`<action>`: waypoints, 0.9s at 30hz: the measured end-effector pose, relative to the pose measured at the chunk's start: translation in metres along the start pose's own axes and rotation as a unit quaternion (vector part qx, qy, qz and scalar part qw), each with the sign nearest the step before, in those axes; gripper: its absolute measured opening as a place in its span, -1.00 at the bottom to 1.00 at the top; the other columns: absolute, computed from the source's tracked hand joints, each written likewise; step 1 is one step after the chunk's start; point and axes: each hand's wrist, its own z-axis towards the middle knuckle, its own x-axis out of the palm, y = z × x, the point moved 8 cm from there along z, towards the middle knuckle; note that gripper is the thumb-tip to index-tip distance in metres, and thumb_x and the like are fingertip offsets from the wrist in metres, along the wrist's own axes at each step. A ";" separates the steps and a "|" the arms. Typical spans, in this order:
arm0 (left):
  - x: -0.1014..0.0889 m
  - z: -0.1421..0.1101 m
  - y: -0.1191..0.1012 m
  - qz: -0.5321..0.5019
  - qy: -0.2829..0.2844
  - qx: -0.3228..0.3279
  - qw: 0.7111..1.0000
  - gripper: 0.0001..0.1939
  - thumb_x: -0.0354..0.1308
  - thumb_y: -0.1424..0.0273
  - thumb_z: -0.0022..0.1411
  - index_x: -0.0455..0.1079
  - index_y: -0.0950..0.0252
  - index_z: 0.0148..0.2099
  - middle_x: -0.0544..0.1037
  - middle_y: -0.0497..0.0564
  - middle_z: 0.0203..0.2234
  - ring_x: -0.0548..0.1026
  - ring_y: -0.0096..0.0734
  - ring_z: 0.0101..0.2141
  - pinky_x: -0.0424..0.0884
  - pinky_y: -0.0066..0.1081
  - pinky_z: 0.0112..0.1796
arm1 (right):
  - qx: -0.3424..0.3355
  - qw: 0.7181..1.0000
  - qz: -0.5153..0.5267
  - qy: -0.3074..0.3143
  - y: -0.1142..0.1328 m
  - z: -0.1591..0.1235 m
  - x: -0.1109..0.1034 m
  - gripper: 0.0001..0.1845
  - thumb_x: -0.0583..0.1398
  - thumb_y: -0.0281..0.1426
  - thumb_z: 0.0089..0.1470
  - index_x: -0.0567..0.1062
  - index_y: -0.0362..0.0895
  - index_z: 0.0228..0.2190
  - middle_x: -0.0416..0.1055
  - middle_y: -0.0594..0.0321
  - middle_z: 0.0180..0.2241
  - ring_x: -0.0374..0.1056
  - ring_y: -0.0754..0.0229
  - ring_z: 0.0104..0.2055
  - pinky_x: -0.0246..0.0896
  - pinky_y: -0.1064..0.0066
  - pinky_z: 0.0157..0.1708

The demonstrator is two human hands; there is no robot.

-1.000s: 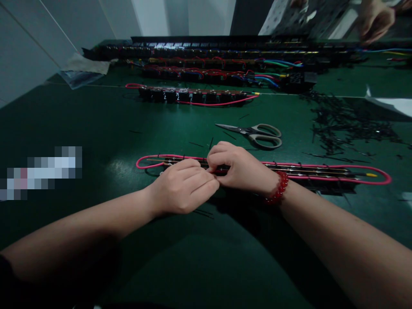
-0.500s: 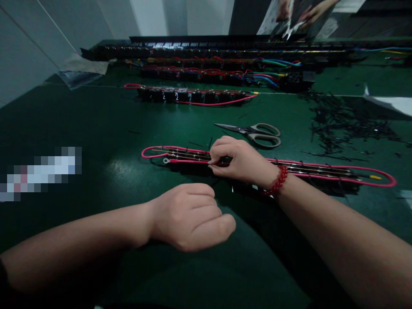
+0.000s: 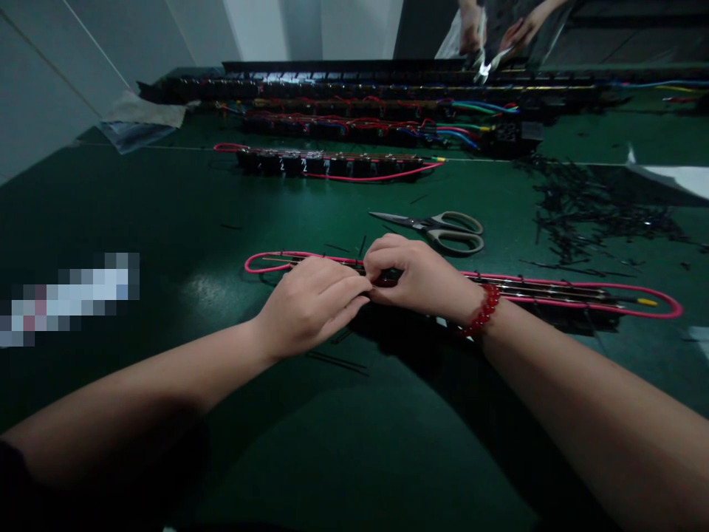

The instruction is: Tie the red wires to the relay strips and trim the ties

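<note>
A long dark assembly (image 3: 554, 295) with a red cable (image 3: 609, 290) looped along it lies across the green table in front of me. My left hand (image 3: 315, 303) reaches over its left part, thumb and fingers pinched together. Touching those fingertips, my right hand (image 3: 413, 277) is also pinched, over the assembly's middle. What the two hands pinch is too small and hidden to make out. Black ties (image 3: 566, 282) cross the red cable along its length. The cable's ring-shaped end is covered by my left hand.
Scissors (image 3: 437, 225) lie just beyond my right hand. Thin black strips (image 3: 337, 362) rest near me, and a heap of black scraps (image 3: 592, 210) is at the right. Further assemblies (image 3: 332, 162) lie behind. A co-worker's hands (image 3: 498, 33) hold a shiny tool at the back.
My left hand has moved up and away from me, from a loose fist in front of the assembly to a pinch at my right fingertips. My right hand has barely moved.
</note>
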 end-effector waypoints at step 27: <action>0.006 0.001 0.005 -0.055 0.013 -0.036 0.998 -0.90 0.13 0.51 0.33 0.48 0.34 -0.18 0.64 0.05 -0.29 0.57 -0.32 -0.25 0.45 -0.32 -0.17 | -0.008 1.000 -0.011 0.000 0.003 0.000 0.000 -0.87 0.29 -0.51 -0.04 0.46 -0.15 -0.55 0.44 0.19 -0.40 0.35 0.16 -0.27 0.22 0.35 -0.23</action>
